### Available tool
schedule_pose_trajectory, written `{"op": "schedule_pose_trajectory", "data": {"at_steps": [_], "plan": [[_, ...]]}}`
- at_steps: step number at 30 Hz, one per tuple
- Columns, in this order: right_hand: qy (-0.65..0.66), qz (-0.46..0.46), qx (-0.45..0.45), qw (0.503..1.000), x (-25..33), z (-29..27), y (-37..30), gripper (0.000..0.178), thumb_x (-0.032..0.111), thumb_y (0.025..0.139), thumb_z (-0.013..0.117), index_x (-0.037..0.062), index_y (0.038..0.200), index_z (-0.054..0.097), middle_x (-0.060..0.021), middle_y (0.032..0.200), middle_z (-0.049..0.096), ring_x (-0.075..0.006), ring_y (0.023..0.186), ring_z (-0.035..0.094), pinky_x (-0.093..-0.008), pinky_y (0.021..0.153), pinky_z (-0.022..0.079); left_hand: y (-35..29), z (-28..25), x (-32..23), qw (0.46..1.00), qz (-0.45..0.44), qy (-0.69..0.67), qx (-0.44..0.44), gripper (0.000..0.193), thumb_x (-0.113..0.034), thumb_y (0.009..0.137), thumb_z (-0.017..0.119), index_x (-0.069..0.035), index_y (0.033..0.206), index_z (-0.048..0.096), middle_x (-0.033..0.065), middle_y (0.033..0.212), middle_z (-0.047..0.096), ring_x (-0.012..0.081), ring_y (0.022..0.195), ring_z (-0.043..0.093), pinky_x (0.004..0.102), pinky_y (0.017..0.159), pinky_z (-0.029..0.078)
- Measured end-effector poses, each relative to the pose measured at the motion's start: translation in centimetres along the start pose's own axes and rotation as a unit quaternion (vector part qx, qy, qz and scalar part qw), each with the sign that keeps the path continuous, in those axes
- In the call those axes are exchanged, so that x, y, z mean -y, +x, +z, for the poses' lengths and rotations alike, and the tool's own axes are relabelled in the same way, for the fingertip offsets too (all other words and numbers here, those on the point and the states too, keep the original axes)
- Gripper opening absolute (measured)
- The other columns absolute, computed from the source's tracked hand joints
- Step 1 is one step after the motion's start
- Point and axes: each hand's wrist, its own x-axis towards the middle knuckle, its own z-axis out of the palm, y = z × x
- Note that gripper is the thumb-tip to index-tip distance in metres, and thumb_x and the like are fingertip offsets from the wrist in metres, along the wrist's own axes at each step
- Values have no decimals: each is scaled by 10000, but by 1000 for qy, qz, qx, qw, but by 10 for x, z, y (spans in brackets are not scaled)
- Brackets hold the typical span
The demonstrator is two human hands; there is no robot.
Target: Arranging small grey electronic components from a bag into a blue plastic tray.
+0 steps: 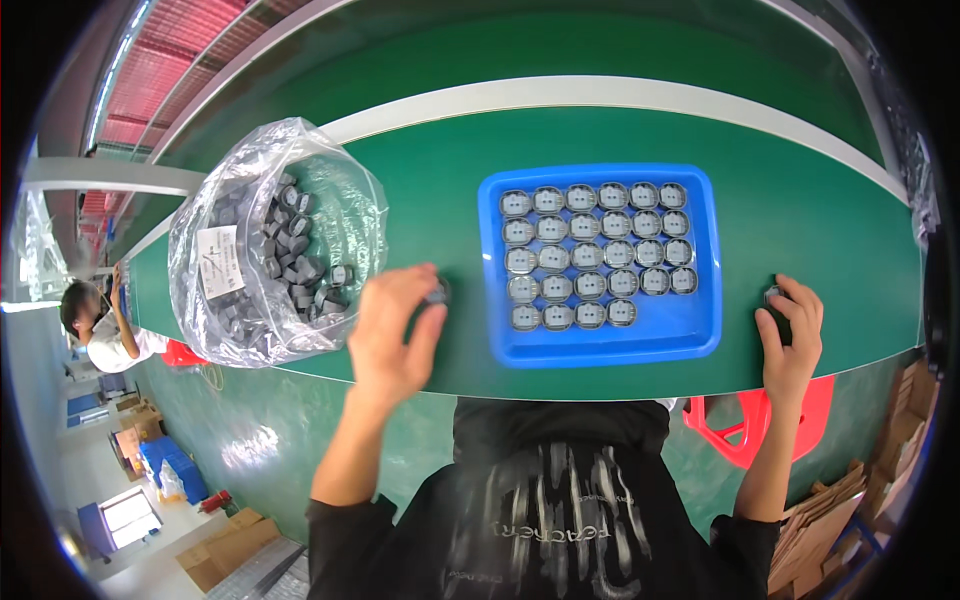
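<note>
My left hand [392,335] is over the green table, just right of the clear plastic bag [345,190]. A small grey plastic part [438,291] is pinched between its thumb and fingertips. Inside the open bag lies a heap of loose grey parts [296,240]. Right of centre, a blue tray [655,335] holds several rows of rounded grey parts [586,257], the nearest row filled only on its left side. Past the tray's right side, my right hand [795,335] has its fingers closed round a small dark piece [772,294], mostly hidden by the fingers.
The green tabletop [430,180] curves round me, with a pale strip [560,92] along its far side. A red plastic stool [740,425] stands under the near edge. Another person [110,335] sits far left. Flattened cardboard [820,520] leans at lower right.
</note>
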Motion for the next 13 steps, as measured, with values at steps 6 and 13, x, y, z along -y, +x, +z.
{"op": "schedule_pose_trajectory", "data": {"at_steps": [6, 13], "plan": [[13, -20, -11, 1000, -1, -2, -7, 224, -39, 880, 681, -7, 1100, 701, -124, 1289, 669, -335, 1230, 585, -413, 1030, 468, -18, 16, 1, 986, 4, 162, -21, 279, 19, 820, 720, -31, 1094, 701, 130, 1216, 682, 350, 1117, 603, 434, 980, 484], [6, -4, 29, 1000, -8, -7, -9, 203, -38, 933, 631, -27, 1125, 693, -151, 1316, 653, -333, 1284, 555, -403, 1091, 423, -27, 17, 5, 989, -7, 145, 2, 342, 21, 800, 735, -47, 1135, 711, 119, 1235, 675, 351, 1155, 572, 452, 978, 475]]}}
